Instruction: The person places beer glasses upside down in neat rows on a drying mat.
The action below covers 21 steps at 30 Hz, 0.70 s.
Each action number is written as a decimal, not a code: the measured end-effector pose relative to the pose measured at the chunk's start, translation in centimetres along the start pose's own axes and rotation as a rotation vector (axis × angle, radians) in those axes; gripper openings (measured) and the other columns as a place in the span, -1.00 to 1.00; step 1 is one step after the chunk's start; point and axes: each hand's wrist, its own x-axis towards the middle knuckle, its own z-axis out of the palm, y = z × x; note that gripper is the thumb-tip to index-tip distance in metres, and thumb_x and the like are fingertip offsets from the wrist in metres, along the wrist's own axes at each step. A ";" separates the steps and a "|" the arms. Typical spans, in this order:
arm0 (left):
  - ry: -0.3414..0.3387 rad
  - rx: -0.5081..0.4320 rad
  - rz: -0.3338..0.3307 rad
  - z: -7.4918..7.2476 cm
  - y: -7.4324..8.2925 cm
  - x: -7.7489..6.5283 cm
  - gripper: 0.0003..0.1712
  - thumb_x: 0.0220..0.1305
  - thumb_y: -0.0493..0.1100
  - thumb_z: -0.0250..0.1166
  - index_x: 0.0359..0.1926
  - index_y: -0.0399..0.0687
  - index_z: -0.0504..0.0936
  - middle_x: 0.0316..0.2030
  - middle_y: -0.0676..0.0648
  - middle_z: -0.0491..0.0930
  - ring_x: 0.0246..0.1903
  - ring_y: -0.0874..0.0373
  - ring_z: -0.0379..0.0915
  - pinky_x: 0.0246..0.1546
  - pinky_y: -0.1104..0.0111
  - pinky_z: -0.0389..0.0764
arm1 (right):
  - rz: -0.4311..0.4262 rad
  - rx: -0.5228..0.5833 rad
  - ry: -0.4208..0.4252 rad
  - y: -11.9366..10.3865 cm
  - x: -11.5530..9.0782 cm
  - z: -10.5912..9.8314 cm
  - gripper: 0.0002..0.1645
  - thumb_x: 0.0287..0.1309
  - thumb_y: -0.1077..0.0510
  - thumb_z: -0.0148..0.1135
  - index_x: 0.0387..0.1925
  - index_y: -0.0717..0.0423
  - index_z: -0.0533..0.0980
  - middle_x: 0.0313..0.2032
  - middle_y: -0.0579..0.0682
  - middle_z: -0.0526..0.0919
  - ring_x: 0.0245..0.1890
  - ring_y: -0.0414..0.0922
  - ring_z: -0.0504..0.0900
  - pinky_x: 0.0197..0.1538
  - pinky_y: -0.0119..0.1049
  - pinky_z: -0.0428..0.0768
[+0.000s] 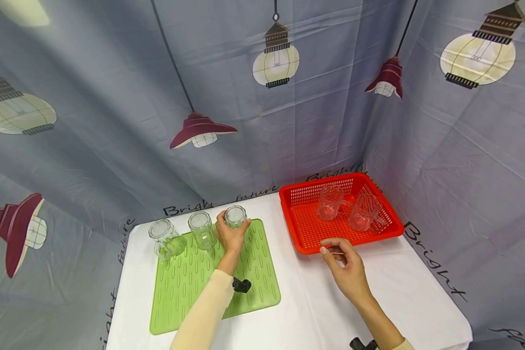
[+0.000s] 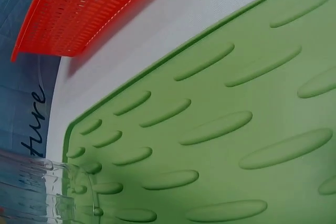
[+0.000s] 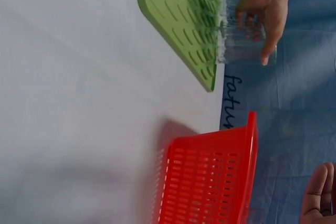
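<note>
My left hand (image 1: pixel 230 239) grips an upside-down clear glass mug (image 1: pixel 236 214) from the side, at the back right of a green ridged mat (image 1: pixel 258 291). The left wrist view shows that mug's glass wall (image 2: pixel 34 190) over the mat's corner; whether its rim touches the mat I cannot tell. To its left, two more glass mugs, one in the middle (image 1: pixel 200 228) and one at the far left (image 1: pixel 162 233), stand upside down along the back edge. My right hand (image 1: pixel 349 272) hovers by the front rim of a red basket (image 1: pixel 308 250), fingers loosely bent, nothing visible in it.
Inside the basket are two clear glass mugs, one on the left (image 1: pixel 329 204) and one on the right (image 1: pixel 362 214). A white cloth (image 1: pixel 297 291) covers the table. Grey-blue curtains (image 1: pixel 245 97) with printed lamps hang close behind and at both sides.
</note>
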 end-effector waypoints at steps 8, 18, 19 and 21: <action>-0.040 -0.042 -0.009 -0.5 -0.1 -0.2 -0.03 -0.14 -0.02 0.62 0.32 0.18 0.34 0.29 -0.08 0.37 0.32 -0.08 0.14 0.27 -0.14 0.30 | 0.002 0.006 -0.010 -0.4 0.0 0.1 -0.75 0.29 0.19 0.25 -0.02 0.09 0.55 -0.11 -0.03 0.63 -0.12 -0.12 0.59 -0.10 -0.49 0.57; -0.031 -0.112 0.083 -1.2 0.8 -0.2 -0.07 -0.11 -0.04 0.62 0.31 0.23 0.36 0.25 0.02 0.41 0.29 0.00 0.22 0.32 -0.05 0.26 | 0.007 -0.003 -0.023 -0.8 0.2 0.3 -0.75 0.29 0.16 0.25 -0.01 0.03 0.54 -0.10 -0.12 0.62 -0.10 -0.19 0.59 -0.10 -0.50 0.57; -0.030 -0.118 0.095 -1.2 0.9 -0.2 -0.07 -0.11 -0.04 0.62 0.30 0.25 0.37 0.25 0.02 0.41 0.29 0.01 0.22 0.33 -0.04 0.25 | 0.008 -0.003 -0.022 -0.8 0.2 0.3 -0.75 0.29 0.16 0.26 -0.01 0.03 0.54 -0.10 -0.12 0.63 -0.10 -0.19 0.60 -0.10 -0.50 0.57; -0.027 -0.131 0.117 -1.4 1.2 -0.2 -0.09 -0.11 -0.07 0.61 0.29 0.26 0.38 0.26 0.00 0.41 0.30 0.00 0.22 0.34 -0.02 0.25 | 0.006 -0.005 -0.025 -0.7 0.2 0.4 -0.75 0.29 0.16 0.25 -0.01 0.06 0.54 -0.09 -0.10 0.63 -0.10 -0.18 0.60 -0.10 -0.49 0.57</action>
